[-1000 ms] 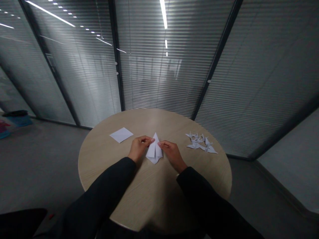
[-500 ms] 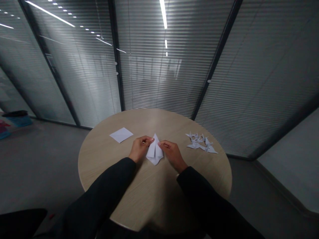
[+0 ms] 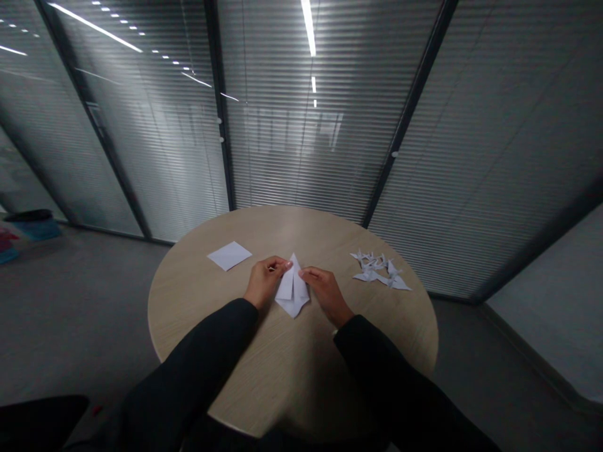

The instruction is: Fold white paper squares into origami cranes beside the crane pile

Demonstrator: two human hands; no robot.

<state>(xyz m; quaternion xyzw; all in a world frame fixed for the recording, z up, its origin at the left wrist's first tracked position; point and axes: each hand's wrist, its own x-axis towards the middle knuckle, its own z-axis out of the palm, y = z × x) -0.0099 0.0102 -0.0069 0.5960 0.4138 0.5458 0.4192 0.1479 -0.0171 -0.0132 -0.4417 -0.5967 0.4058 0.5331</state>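
A sheet of thin white paper folded into a pointed kite shape (image 3: 293,295) lies flat near the middle of a round table with pale wood-grain top (image 3: 198,326), a little toward 12 o'clock from the table centre, with its long tip at 12 o'clock and its 2 side flaps meeting along the centre line. The person's left hand (image 3: 265,282) is at the 9 o'clock side of this paper, with the fingers curled and the fingertips touching its upper left edge. The right hand (image 3: 326,295) is at the 3 o'clock side, with the fingers more straight and pressed against the right flap. Both hands are in contact with the paper, but I cannot tell if they really pinch it or only rest on it. Black sleeves (image 3: 198,358) cover the 2 forearms. At 10 o'clock from the folded paper lies a flat white square paper sheet (image 3: 229,255), and at 3 o'clock lies a loose group of small white origami cranes (image 3: 379,273), near the table edge. Behind the table stand glass walls with grey slatted blinds (image 3: 301,157).
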